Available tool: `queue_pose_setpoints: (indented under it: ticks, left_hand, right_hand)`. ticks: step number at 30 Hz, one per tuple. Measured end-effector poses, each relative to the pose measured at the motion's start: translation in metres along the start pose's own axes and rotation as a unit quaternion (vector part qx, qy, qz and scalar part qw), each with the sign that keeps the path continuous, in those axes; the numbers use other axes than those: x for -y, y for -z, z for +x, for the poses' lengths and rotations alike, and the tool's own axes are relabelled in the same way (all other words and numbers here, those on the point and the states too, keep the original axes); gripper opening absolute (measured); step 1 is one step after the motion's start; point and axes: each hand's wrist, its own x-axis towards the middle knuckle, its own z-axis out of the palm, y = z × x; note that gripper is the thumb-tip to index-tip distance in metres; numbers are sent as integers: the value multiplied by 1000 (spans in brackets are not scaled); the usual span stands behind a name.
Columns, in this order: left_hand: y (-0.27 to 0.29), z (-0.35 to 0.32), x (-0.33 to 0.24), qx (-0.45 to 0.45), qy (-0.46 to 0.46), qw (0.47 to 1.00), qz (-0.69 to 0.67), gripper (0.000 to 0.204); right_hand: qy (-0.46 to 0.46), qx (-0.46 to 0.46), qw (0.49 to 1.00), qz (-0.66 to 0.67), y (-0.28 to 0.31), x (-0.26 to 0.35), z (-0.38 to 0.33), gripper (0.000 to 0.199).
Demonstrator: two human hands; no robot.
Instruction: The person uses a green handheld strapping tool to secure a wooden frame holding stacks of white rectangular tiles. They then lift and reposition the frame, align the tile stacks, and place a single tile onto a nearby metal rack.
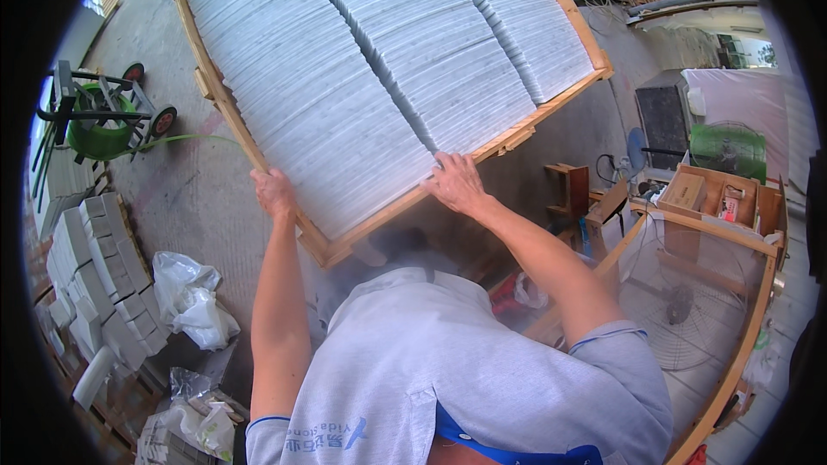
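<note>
Three rows of pale slabs (284, 112) fill a wooden crate (383, 220) at twelve o'clock, left hand (276, 192) curled around its rim, right hand (457, 182) over slab ends, grip unclear, where gentle, even pressure likely protects edges.

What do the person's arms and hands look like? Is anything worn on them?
The left hand and right hand are bare. The arms come out of short grey sleeves with thin blue edging. The grey shirt has a blue collar and blue print.
</note>
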Motion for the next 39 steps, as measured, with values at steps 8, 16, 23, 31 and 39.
queue_pose_setpoints:
  ticks: [8, 16, 23, 31, 39]
  left_hand:
    - [-1, 0, 3, 7, 7, 1000, -17, 33]
    - [-2, 0, 2, 5, 15, 1000, -7, 32]
    - [0, 0, -1, 6, 18, 1000, 13, 30]
    - [5, -3, -5, 12, 22, 1000, 3, 30]
    - [3, -3, -3, -2, 16, 1000, -3, 28]
  right_hand:
    - [28, 7, 1000, -1, -1, -3, 2, 38]
    - [3, 3, 1000, 20, -9, -4, 9, 46]
    - [-40, -36, 998, 44, -22, 3, 16, 46]
    - [-29, -28, 999, 23, -17, 4, 21, 48]
    - [35, -43, 998, -3, -22, 1, 26, 48]
